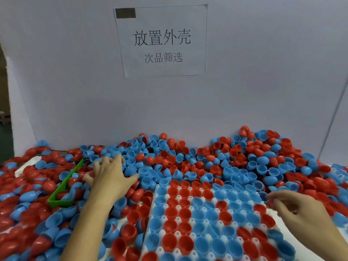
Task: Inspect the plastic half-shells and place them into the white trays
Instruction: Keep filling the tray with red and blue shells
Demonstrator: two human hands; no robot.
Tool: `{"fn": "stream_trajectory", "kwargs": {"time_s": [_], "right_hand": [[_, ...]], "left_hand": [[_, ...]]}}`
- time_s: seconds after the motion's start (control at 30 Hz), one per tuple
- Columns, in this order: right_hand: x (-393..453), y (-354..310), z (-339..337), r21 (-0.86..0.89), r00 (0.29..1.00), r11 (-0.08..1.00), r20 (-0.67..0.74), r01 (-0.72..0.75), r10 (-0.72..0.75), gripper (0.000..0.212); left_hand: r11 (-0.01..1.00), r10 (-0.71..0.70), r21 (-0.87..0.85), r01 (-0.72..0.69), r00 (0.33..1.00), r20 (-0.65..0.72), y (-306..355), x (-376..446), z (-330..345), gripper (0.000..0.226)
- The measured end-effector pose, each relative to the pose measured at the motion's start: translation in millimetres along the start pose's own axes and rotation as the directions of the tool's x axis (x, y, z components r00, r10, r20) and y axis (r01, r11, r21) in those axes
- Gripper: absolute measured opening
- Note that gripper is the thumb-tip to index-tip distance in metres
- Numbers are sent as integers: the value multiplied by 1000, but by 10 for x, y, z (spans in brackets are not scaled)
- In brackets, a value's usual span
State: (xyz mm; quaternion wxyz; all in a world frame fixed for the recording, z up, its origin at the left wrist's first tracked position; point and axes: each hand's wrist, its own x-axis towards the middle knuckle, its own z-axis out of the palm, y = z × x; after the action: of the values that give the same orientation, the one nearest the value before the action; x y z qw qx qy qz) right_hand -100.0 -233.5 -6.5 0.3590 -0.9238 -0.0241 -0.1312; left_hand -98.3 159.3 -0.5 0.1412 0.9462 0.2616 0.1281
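Red and blue plastic half-shells point(188, 157) lie in a deep pile across the table. A white tray point(151, 210) at bottom centre has its cups filled with red and blue shells, open side up. My left hand point(111, 178) rests on the pile left of the tray. Its fingers are spread among blue and red shells and its thumb points right. My right hand point(303, 211) hovers at the tray's right edge, its loosely bent fingers pointing left towards a blue shell point(263, 196). I see nothing held in it, though it is blurred.
A green plastic scoop point(62, 187) lies half buried in the shells just left of my left hand. A white board point(263, 72) with a paper sign point(162, 42) closes off the back. More white tray shows under shells at far right point(337, 168).
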Motion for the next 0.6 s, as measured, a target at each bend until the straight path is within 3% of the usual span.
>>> {"fn": "stream_trajectory", "kwargs": {"time_s": [0.1, 0.23, 0.37, 0.47, 0.6], "right_hand": [[-86, 208, 57, 54, 994, 993, -2, -106, 106, 35], [-101, 387, 35, 97, 984, 980, -18, -176, 178, 31], [-121, 419, 39, 96, 978, 973, 42, -209, 206, 29], [-133, 441, 105, 68, 969, 973, 123, -223, 213, 29], [-136, 462, 109, 89, 960, 962, 134, -259, 246, 33]], "left_hand": [[998, 57, -10, -57, 998, -10, 196, -148, -199, 44], [890, 269, -335, -308, 950, -159, 538, -447, -503, 12], [756, 401, -464, -462, 887, -230, 877, -801, -521, 19], [789, 424, -453, -415, 901, -87, 858, -898, -275, 30], [871, 259, -436, -227, 966, 15, 395, -904, 78, 43]]}}
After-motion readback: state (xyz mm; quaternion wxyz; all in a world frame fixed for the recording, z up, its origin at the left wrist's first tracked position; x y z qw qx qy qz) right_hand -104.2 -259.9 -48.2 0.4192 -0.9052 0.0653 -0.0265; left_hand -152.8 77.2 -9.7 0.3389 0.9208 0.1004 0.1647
